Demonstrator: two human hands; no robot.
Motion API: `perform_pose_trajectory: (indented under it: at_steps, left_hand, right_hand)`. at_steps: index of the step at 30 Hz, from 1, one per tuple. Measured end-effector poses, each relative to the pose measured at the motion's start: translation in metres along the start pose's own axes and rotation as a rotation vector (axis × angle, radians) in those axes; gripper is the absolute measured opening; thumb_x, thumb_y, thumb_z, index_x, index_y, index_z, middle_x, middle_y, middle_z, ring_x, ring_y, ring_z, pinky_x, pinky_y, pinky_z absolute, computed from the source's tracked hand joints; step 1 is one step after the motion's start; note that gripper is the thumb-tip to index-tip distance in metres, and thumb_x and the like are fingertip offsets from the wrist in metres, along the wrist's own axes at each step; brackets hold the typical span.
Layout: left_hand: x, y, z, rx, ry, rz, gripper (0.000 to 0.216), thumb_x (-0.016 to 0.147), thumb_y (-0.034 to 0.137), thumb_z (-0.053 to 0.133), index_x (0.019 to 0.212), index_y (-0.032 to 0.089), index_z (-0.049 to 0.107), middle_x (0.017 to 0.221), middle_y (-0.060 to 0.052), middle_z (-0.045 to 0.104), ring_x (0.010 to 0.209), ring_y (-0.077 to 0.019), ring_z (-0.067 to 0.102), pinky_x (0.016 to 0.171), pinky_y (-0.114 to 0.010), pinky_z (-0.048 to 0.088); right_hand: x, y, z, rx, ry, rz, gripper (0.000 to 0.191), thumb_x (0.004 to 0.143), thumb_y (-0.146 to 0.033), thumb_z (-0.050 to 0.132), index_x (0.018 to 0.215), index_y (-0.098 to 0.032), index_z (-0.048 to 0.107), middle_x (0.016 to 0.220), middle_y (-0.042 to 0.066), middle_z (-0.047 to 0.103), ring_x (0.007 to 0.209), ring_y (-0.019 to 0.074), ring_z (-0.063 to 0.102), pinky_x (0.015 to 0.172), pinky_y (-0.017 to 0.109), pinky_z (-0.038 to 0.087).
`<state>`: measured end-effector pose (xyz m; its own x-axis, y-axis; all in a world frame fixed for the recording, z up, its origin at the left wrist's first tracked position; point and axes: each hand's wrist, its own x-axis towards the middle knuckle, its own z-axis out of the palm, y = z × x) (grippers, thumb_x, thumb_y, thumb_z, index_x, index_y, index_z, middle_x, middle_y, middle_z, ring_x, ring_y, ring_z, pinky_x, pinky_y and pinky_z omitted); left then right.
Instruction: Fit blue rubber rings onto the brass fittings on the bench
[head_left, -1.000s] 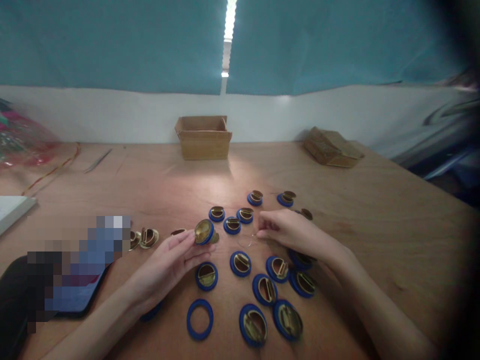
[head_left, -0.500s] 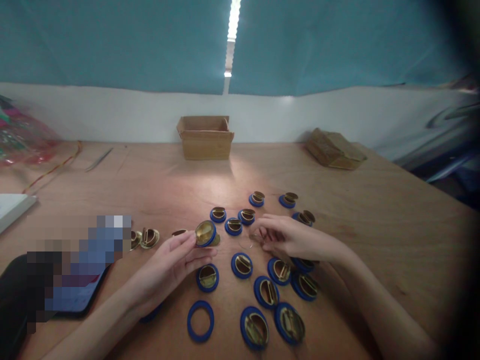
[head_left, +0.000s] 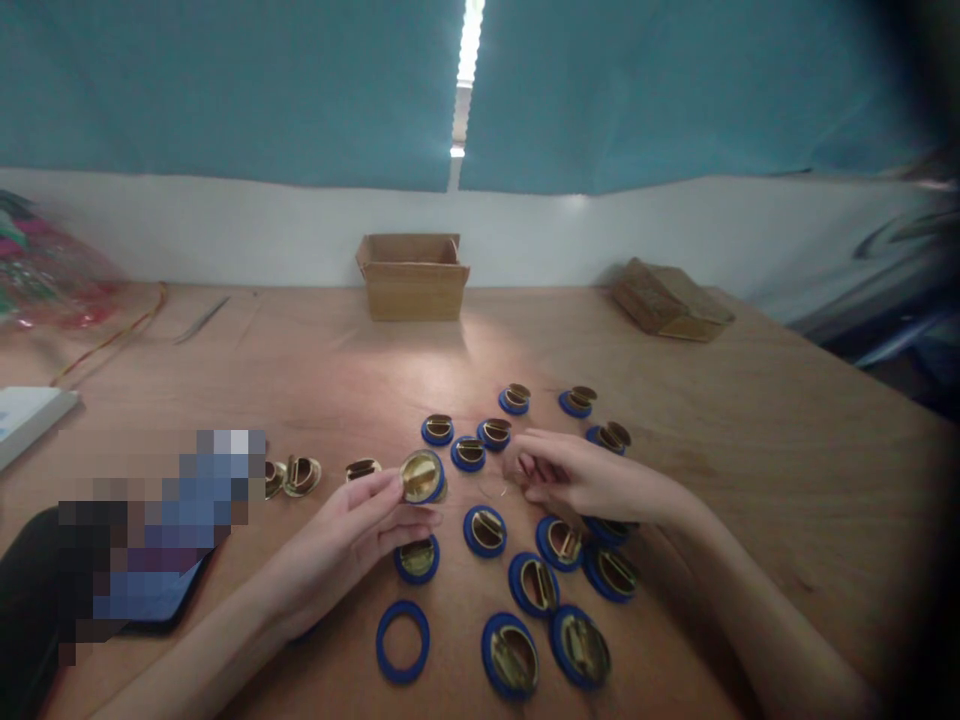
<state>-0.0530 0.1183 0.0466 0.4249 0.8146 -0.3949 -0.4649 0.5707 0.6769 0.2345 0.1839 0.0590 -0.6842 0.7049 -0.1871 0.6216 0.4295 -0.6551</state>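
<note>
My left hand (head_left: 352, 545) holds a round brass part with a blue ring (head_left: 422, 476) up on edge between thumb and fingertips. My right hand (head_left: 577, 475) rests just to its right with the fingers curled in a pinch on something thin and small that I cannot make out. Several brass discs in blue rings (head_left: 487, 530) lie flat on the wooden table (head_left: 300, 380) around and below both hands. An empty blue ring (head_left: 403, 640) lies near the front. A few bare brass pieces (head_left: 301, 475) sit to the left of my left hand.
An open cardboard box (head_left: 412, 275) stands at the back centre and a flat brown packet (head_left: 667, 298) at the back right. A phone (head_left: 135, 580) lies at the left front. A white pad (head_left: 26, 420), a pink bag (head_left: 45, 270) and tweezers (head_left: 199, 320) lie at the left.
My left hand has shifted the blue-ringed brass part slightly right and tilted its face more toward me. My right hand has drawn in a little toward it, fingers curling tighter.
</note>
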Motion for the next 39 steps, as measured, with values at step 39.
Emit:
perform_pose_trajectory:
  at_steps: [39]
  left_hand:
    - [0.003,0.001,-0.007,0.108,-0.073,0.098,0.036,0.084,0.023,0.074,0.119,0.022,0.063,0.108,-0.005,0.072,0.099,-0.0143,0.066,0.087,-0.027,0.052]
  right_hand:
    - [0.01,-0.058,0.031,0.742,0.265,0.043,0.017,0.074,-0.027,0.08,0.069,-0.016,0.067,0.069,-0.001,0.062,0.056,0.0079,0.057,0.049,0.018,0.045]
